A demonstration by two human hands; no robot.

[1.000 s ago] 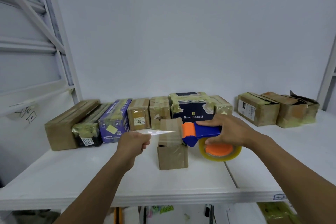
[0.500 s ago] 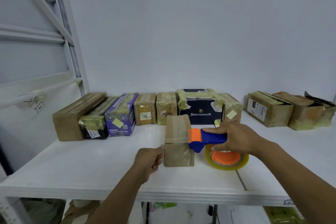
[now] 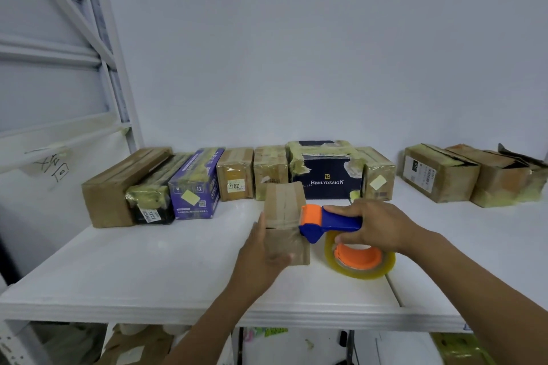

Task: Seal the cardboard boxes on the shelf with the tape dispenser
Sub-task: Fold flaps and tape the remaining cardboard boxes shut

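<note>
A small brown box stands near the front of the white shelf, apart from the row of boxes along the wall. The left hand is laid flat against its left and front faces, fingers extended and close together, steadying it rather than gripping. The right hand is wrapped around the blue handle of the tape dispenser, fingers curled tight on it. The dispenser's orange head touches the box's right side, and a band of clear tape runs across the box's front at that height. The roll, yellowish with an orange core, hangs below the handle just beside the box, its lower edge close to the shelf. Three more boxes sit well off to the right by the wall.
</note>
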